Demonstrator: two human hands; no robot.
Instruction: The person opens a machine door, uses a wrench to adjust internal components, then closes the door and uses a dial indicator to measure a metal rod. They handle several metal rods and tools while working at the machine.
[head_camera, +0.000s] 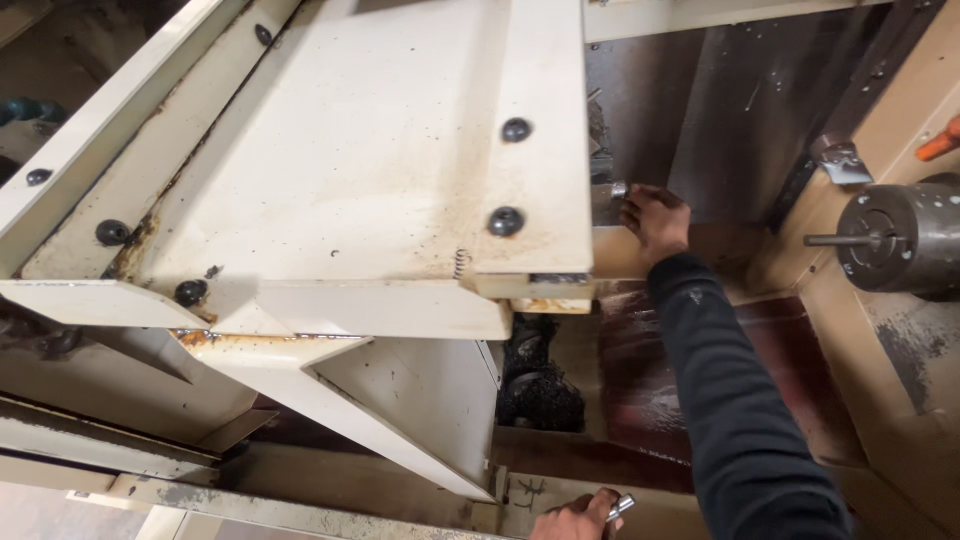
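Observation:
My right hand (655, 220), in a long black sleeve, reaches up to the right edge of a cream-painted metal panel (380, 170). Its fingertips pinch a small shiny metal fitting (618, 190) just beside that edge. My left hand (572, 518) shows only partly at the bottom edge of the view. It is closed around a short shiny metal cylinder (621, 506) that sticks out to the right. The left hand rests by a worn metal rail (300, 512) along the machine's lower edge.
Black round-head bolts (506, 221) stud the rust-stained panel, and a small spring (461, 262) lies near its lower edge. A dark greasy part (538, 385) sits below it. At the right are a grey motor with a shaft (900, 238), a metal latch (842, 160) and an orange handle (940, 140).

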